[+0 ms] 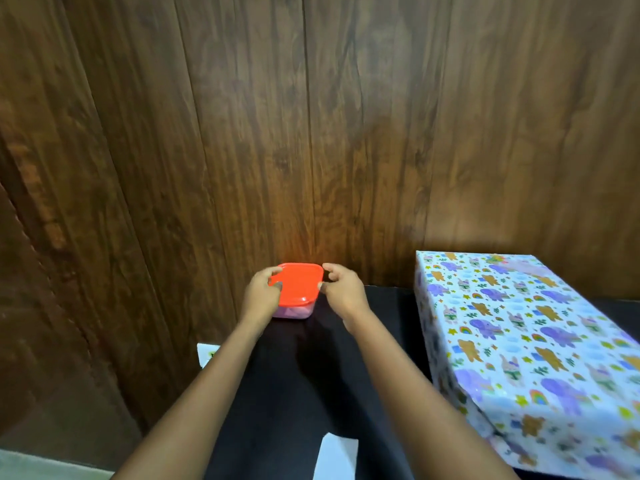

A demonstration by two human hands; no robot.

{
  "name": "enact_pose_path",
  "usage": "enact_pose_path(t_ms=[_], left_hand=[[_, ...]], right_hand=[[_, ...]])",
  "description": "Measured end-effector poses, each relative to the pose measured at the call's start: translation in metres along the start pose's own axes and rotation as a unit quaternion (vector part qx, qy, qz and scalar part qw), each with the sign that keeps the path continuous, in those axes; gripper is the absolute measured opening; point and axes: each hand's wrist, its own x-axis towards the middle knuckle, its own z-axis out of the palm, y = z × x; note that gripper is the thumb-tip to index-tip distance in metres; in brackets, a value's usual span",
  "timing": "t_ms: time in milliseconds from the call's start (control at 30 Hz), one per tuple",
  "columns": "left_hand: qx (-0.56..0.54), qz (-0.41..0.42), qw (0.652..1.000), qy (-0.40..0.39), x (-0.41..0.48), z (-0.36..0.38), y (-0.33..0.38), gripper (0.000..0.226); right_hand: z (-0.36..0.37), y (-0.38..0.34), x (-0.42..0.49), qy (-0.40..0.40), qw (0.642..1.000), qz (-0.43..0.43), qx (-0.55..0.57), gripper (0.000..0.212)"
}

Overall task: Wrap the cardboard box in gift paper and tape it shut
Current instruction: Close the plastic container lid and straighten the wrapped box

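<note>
A box wrapped in gift paper with purple elephants and brown bears (512, 327) stands on the black table at the right, its near end raised off the surface. At the table's far edge sits a small clear plastic container with an orange-red lid (298, 284). My left hand (261, 292) grips the lid's left side, fingers curled over its edge. My right hand (341, 287) grips the lid's right side, thumb and fingers pinching the rim. No tape is in sight.
The black table (346, 372) meets a dark wood-panelled wall (311, 133). A white paper scrap (337, 455) lies near the front edge and another white piece (207, 353) pokes out at the left edge. Loose patterned paper (540, 452) lies under the box.
</note>
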Motion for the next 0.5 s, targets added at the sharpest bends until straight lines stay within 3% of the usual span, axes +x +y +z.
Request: enact_pose_path(t_ms=[100, 200, 300, 500], left_hand=[[-0.060, 0.025, 0.997, -0.033, -0.026, 0.001, 0.050, 0.025], [-0.130, 0.043, 0.984, -0.116, -0.070, 0.013, 0.105, 0.021], [-0.169, 0.059, 0.965, -0.191, -0.116, 0.032, 0.151, 0.017], [-0.213, 0.053, 0.940, -0.263, -0.195, 0.076, 0.210, 0.016]], right_hand=[[-0.039, -0.026, -0.025, 0.038, 0.998, -0.006, 0.041, 0.027], [-0.089, -0.045, -0.066, 0.061, 0.995, -0.026, 0.068, 0.018], [-0.141, -0.049, -0.110, 0.086, 0.993, -0.025, 0.075, 0.023], [-0.238, -0.031, -0.191, 0.187, 0.981, -0.002, 0.044, 0.029]])
